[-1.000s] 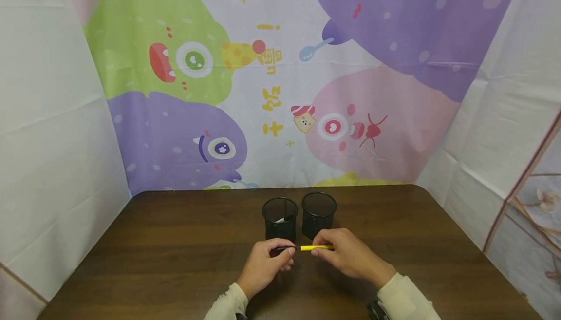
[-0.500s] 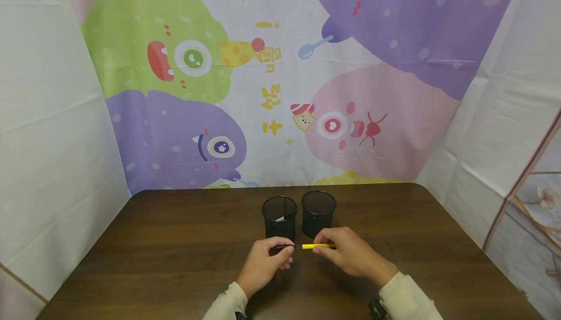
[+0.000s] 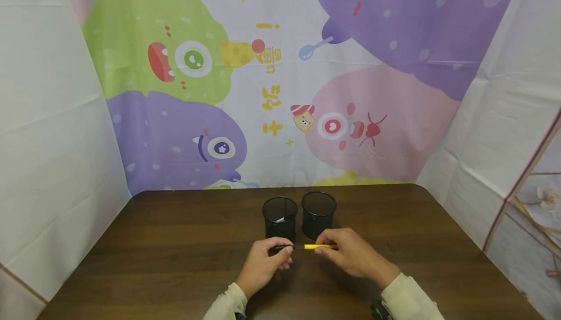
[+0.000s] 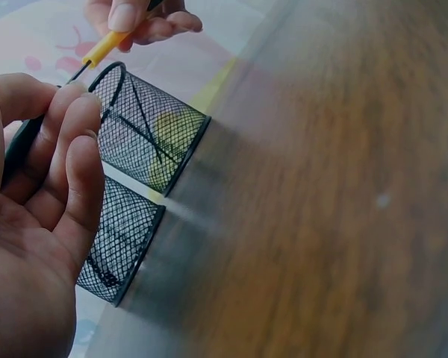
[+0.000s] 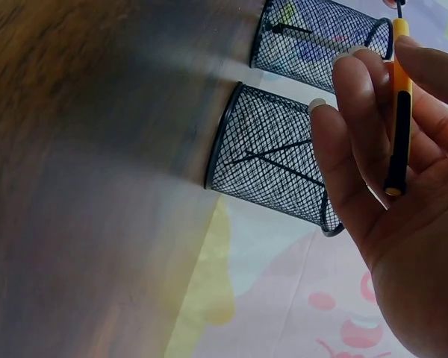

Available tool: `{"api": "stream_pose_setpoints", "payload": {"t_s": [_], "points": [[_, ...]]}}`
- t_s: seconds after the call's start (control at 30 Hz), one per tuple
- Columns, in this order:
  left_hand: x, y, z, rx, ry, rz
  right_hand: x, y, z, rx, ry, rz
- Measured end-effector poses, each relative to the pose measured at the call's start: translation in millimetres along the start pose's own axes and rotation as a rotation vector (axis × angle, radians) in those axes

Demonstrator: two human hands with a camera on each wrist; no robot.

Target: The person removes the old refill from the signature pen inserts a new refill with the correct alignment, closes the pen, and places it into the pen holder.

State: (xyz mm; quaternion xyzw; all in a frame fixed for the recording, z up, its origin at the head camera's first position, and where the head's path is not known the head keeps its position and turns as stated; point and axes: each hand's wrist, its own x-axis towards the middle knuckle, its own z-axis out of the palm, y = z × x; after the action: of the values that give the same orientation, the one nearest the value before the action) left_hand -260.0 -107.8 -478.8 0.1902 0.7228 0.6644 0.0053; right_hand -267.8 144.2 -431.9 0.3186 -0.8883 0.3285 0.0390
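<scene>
Between finger and thumb, my right hand (image 3: 352,254) pinches the slim yellow-and-black handle (image 5: 401,78) of what looks like a small screwdriver. A thin dark shaft (image 4: 79,72) runs from its yellow end toward my left hand (image 3: 263,265). That hand grips a slim black pen-like piece (image 4: 21,149), lined up with the shaft, its thumb and forefinger at the near end. Fingers hide where shaft and black piece meet. Both hands are above the table, in front of two black mesh pen cups.
The left pen cup (image 3: 280,232) has a white piece and a dark stick inside. Close on its right stands the other pen cup (image 3: 318,220). Both are on a brown wooden table (image 3: 188,242), with a cartoon-printed cloth (image 3: 280,164) behind.
My right hand has shifted slightly to the right with the yellow handle, so more of the thin shaft shows. My left hand has stayed nearly still.
</scene>
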Motion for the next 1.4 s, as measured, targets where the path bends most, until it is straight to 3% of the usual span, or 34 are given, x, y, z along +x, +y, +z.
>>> {"api": "stream_pose_setpoints", "payload": {"t_s": [1.4], "points": [[-0.6, 0.2, -2.5, -0.021, 0.026, 0.009, -15.2, 13.7, -9.0, 0.030, 0.003, 0.056]]}}
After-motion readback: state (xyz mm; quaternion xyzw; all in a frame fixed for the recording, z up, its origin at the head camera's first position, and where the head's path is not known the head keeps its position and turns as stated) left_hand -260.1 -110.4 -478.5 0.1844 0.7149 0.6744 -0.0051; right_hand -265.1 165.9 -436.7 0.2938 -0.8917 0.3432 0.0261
